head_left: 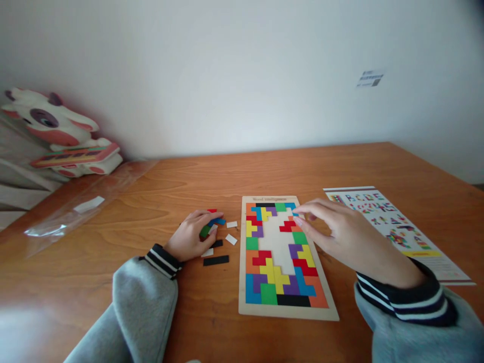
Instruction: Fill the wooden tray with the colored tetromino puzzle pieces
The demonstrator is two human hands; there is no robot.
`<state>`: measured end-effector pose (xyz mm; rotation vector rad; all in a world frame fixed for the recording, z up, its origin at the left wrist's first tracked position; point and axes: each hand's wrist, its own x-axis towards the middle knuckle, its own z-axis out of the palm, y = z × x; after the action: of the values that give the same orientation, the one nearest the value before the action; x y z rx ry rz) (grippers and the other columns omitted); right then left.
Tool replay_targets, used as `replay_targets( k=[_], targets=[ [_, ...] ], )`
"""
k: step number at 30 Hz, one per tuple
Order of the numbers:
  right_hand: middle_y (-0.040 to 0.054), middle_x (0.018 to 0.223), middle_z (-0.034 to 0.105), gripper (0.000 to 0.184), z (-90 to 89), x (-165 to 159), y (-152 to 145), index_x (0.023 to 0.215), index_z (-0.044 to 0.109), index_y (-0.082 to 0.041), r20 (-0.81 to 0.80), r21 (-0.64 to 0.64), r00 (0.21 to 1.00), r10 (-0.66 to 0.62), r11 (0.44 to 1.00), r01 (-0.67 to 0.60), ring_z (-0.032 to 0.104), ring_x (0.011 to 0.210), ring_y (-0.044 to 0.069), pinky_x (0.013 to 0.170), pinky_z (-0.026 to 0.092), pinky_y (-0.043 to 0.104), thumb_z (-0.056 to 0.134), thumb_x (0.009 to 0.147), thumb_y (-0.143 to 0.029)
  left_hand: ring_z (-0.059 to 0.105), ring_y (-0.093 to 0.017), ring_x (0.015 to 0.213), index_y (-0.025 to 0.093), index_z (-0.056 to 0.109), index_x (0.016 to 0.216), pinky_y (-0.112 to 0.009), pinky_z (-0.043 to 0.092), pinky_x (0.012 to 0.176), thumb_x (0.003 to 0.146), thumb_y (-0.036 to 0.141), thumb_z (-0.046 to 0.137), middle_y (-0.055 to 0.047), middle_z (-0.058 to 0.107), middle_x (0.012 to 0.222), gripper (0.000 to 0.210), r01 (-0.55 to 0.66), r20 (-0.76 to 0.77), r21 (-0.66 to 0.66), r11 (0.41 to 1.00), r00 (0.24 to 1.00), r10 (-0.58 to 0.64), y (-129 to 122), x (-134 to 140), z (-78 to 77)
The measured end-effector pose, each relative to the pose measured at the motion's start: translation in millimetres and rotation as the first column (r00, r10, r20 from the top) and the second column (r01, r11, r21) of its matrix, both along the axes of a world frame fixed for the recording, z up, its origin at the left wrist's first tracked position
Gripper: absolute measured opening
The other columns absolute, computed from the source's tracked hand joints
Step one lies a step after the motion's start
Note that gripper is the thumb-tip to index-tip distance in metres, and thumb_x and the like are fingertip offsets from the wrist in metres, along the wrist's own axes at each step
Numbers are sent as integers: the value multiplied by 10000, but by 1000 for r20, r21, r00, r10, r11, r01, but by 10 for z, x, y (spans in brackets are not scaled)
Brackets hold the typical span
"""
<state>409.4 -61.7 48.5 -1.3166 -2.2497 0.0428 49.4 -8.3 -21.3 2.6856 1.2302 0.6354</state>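
Observation:
The wooden puzzle board (289, 313) lies flat, with coloured pieces fitted around a bare pale middle. My right hand (340, 229) reaches over its upper right edge. Thumb and index finger come together at a blue puzzle piece (291, 205) in that corner; their grip on it is partly hidden. Just below are an orange piece and a red puzzle piece (287, 227). Left of the board, my left hand (193, 234) rests over loose pieces, thumb and index finger apart. Around its fingers lie a green piece (204, 231), a blue piece (218, 221) and a white piece (213, 229).
Black pieces (216, 260) and white pieces (231, 239) lie between hand and board. A printed pattern sheet (401, 232) is at the right. A clear plastic bag (91, 206) and a cow-shaped toy keyboard (71, 136) are at the left. A wall stands behind the wooden table (196, 176).

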Motion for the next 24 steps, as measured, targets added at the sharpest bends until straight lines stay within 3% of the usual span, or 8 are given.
replay_targets(
  k=[5,9,12,18,24],
  targets=[
    [50,971,752,242,29,-72,-11,1004,668,-231,8,23,999,52,998,-52,714,861,218,759,537,365,474,1000,-376,671,-216,1076,217,591,1270,-373,558,975,955,331,566,-76,711,1184,336,-7,108,-58,998,994,13,-27,19,-3],
    [54,970,754,229,71,-106,-31,993,677,-219,24,14,999,48,999,-48,715,861,216,759,542,361,480,998,-334,666,-222,1059,212,579,1276,-382,556,947,925,313,626,-95,702,1177,368,36,176,-1,999,984,-35,-117,-12,29],
    [58,1024,751,204,89,-123,-50,1037,676,-210,39,-19,998,58,998,-58,713,922,223,807,543,368,498,994,-300,662,-238,1057,209,605,1231,-403,548,945,886,319,688,-100,711,1140,372,109,160,50,993,980,-116,-164,-51,35],
    [51,1026,749,185,68,-130,-40,1035,674,-213,42,-51,997,60,997,-57,711,919,228,811,541,377,511,988,-285,689,-228,972,200,667,1156,-387,561,877,898,284,669,-94,750,1030,272,135,66,173,976,987,-148,-67,-118,31],
    [59,1015,743,206,41,-81,-29,1039,672,-204,44,-70,998,48,997,-45,707,919,228,811,533,375,494,996,-298,720,-179,818,217,722,1056,-303,602,763,856,294,737,-52,775,911,215,305,60,202,931,945,-323,-64,-103,111]
  ],
)
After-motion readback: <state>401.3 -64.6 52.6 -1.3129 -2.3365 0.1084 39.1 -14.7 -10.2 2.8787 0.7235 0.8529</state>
